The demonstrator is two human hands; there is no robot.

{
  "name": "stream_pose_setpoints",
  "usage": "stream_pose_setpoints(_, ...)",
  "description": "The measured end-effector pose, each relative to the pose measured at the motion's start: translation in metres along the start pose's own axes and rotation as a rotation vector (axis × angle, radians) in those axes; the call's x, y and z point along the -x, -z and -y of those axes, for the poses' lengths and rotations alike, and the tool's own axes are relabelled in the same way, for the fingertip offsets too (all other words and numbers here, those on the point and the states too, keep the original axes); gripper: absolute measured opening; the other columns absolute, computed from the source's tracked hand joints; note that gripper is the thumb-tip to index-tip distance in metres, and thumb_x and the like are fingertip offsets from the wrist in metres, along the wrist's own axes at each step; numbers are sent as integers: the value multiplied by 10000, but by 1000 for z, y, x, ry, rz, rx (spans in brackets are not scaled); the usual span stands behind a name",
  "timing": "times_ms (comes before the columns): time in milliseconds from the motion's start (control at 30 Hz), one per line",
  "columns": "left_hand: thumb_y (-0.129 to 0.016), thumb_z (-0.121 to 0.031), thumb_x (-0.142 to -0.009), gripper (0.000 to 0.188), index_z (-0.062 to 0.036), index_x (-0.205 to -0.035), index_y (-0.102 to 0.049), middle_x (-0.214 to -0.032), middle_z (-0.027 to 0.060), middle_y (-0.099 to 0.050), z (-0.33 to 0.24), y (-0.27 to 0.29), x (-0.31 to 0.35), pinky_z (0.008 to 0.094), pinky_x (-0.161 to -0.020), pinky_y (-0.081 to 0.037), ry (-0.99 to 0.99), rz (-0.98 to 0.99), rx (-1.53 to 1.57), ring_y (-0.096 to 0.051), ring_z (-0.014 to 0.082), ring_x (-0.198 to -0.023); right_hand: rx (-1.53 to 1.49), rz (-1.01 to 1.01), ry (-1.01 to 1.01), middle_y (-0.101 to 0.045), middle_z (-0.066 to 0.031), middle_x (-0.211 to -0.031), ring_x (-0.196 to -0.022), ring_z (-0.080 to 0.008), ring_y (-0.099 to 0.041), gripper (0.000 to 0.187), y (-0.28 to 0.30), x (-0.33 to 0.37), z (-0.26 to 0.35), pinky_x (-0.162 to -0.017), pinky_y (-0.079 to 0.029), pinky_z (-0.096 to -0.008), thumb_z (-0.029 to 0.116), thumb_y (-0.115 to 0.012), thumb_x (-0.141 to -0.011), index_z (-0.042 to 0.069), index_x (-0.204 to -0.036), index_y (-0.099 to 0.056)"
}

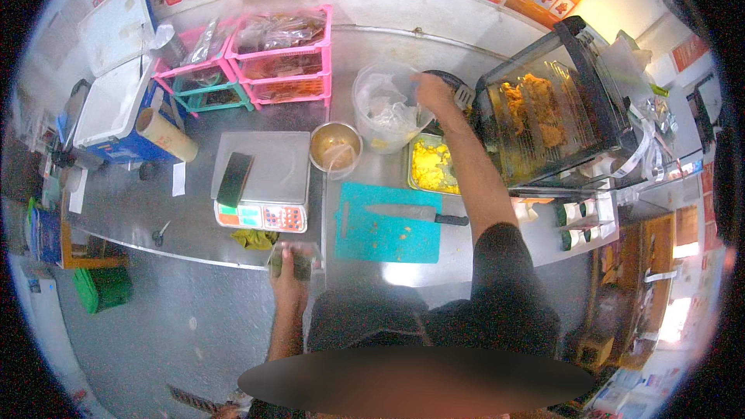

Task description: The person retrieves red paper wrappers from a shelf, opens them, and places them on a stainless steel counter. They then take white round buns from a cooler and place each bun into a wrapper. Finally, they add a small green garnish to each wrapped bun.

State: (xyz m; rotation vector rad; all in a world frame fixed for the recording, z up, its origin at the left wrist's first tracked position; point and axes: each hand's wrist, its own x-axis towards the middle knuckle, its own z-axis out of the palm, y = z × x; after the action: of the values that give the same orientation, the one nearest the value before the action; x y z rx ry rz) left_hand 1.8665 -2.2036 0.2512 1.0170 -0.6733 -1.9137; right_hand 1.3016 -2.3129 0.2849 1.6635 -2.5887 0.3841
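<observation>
My left hand (289, 278) is closed around a small clear plastic container (300, 256) with something dark green in it, just off the counter's front edge. My right arm stretches far across the counter. At its end, my right hand (436, 95) is closed at the right rim of a translucent white tub (371, 120) that has a plastic bag inside. What those fingers hold, if anything, is hidden. Below that forearm, a metal tray (423, 184) holds yellow pieces. A knife (419, 212) lies on the turquoise cutting board (365, 244), nearest to me.
Left of the board stands a weighing scale (272, 159) with a dark strip on its pan. A metal bowl (336, 140) sits beside it. Pink stacked racks (326, 54) and a blue cooler box (132, 140) are behind. At right, a glass display case (504, 159) contains fried food.
</observation>
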Motion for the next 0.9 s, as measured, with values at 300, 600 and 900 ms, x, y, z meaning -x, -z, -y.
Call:
stream_pose_setpoints(300, -712, -195, -1021, 356, -97, -1323, -550, -1239, 106, -683, 3, 45, 28, 482, -794, -632, -22, -93, -130, -700, 284, -1107, 152, 53, -348, -776, -204, -1117, -1057, -393, -750, 333, -131, -17, -32, -919, -589, -570, 207, -544, -978, 46, -1132, -792)
stream_pose_setpoints(600, -782, -211, -966, 372, -42, -1261, -629, -1138, 74, -692, 13, 0, 6, 348, -862, -546, 101, 394, -583, -656, 188, -980, -424, -392, -71, -761, -131, -1069, -976, -364, -718, 223, 42, 201, 36, -852, -587, -443, 230, -660, -991, 96, -1110, -793)
stream_pose_setpoints(900, -754, -182, -964, 224, -24, -1105, -680, -1008, 46, -704, 89, -80, 46, 342, -806, -525, 300, 621, -748, -641, 155, -913, -473, 57, -406, -681, -197, -1079, -1046, -389, -655, 245, 26, 466, -3, -953, -530, -483, 229, -602, -982, 151, -1122, -787)
